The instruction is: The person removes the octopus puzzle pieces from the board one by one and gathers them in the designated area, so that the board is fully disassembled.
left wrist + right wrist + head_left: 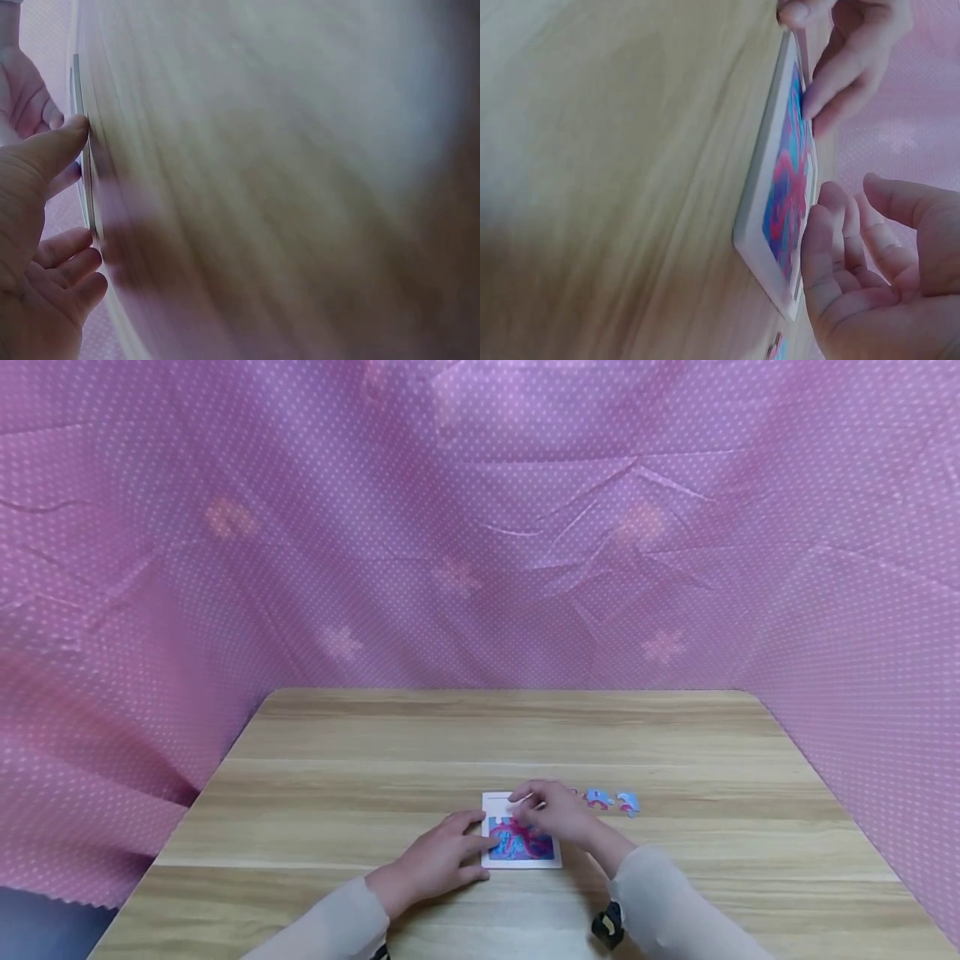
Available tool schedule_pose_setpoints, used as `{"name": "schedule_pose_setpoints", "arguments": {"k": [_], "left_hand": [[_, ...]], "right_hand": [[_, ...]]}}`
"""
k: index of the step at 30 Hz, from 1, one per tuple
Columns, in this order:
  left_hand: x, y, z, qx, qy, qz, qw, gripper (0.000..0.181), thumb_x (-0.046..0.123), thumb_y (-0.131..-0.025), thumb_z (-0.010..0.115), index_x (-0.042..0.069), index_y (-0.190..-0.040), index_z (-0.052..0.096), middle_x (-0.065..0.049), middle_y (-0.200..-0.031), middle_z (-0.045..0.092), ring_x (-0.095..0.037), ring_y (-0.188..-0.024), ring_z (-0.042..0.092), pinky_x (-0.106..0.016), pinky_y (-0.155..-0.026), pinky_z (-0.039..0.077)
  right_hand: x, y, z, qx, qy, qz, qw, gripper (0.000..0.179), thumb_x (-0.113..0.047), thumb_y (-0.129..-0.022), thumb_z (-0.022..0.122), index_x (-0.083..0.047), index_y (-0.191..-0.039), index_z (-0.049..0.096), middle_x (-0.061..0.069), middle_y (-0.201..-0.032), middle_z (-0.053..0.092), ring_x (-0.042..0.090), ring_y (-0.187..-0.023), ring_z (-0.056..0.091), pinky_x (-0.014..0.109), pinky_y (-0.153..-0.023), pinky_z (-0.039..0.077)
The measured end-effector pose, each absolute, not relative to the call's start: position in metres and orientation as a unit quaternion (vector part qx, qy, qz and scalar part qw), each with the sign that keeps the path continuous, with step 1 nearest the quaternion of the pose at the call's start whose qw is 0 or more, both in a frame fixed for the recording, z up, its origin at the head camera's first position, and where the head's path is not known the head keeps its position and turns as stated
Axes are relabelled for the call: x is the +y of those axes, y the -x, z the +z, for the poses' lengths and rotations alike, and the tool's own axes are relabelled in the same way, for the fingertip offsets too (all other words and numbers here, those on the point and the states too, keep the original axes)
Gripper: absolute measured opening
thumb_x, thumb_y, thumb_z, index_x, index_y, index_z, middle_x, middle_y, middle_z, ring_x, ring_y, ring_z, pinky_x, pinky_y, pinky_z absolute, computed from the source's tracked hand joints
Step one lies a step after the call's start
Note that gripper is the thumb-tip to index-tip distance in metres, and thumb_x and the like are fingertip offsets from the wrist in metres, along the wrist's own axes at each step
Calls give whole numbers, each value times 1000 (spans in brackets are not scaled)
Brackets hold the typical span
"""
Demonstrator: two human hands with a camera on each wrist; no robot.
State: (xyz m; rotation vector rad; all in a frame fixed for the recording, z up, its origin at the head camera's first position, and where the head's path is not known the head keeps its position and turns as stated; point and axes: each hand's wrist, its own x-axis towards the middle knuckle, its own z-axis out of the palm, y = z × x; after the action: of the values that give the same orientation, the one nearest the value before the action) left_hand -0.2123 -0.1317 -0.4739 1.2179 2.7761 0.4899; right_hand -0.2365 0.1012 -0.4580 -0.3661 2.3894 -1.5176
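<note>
A small jigsaw puzzle in a white tray [498,797] lies on the table, its lower part filled with a pink and blue picture [517,847]. My left hand [437,860] rests at the tray's left side with spread fingers, one reaching over the picture; in the left wrist view its thumb [64,142] touches the tray's edge. Over the tray's upper right part is my right hand [561,814], fingers loosely bent. The right wrist view shows its thumb [900,199] apart from the fingers and nothing held between them. This hand hides part of the tray.
Loose jigsaw pieces [598,797] lie right of the tray, one partly hidden behind the right hand. The wooden table [360,777] has pink dotted cloth [480,568] hanging around its back and sides. A black device [608,927] is strapped under the right wrist.
</note>
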Motion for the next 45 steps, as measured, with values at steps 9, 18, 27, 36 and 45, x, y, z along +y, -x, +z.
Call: {"name": "schedule_pose_setpoints", "arguments": {"k": [9,18,27,36,45], "left_hand": [[-130,206,-471,905,-391,163,38,43,37,-87,68,18,-125,65,-15,-140,44,-30,-127,42,-41,-103,38],[-126,196,-476,908,-382,168,50,43,38,-88,67,18,-127,64,-14,-141,43,-28,-129,40,-41,-103,38],[-117,175,-479,912,-371,168,38,43,37,-88,68,18,-126,64,-15,-141,43,-29,-129,41,-41,-103,38],[-112,169,-480,915,-365,166,38,42,38,-88,68,19,-126,65,-14,-141,44,-28,-128,42,-41,-103,39],[-112,166,-478,914,-368,167,36,42,37,-88,68,18,-126,65,-14,-140,45,-28,-127,42,-41,-103,39]], "right_hand": [[95,229,-461,874,130,-446,140,15,-11,-89,66,-9,-104,69,-3,-80,62,15,-73,55,31,-67,48],[94,220,-460,894,148,-401,134,15,-10,-87,68,-8,-102,72,-6,-79,59,13,-74,52,32,-71,46],[100,206,-464,895,160,-395,134,9,-10,-87,68,-10,-96,68,-4,-80,57,13,-75,52,35,-73,46],[103,198,-465,889,160,-411,125,8,-5,-89,64,-13,-92,63,-2,-83,64,14,-80,59,42,-78,48],[106,197,-465,876,144,-440,133,6,-8,-93,61,-13,-94,63,-1,-80,61,15,-75,56,34,-69,47]]}}
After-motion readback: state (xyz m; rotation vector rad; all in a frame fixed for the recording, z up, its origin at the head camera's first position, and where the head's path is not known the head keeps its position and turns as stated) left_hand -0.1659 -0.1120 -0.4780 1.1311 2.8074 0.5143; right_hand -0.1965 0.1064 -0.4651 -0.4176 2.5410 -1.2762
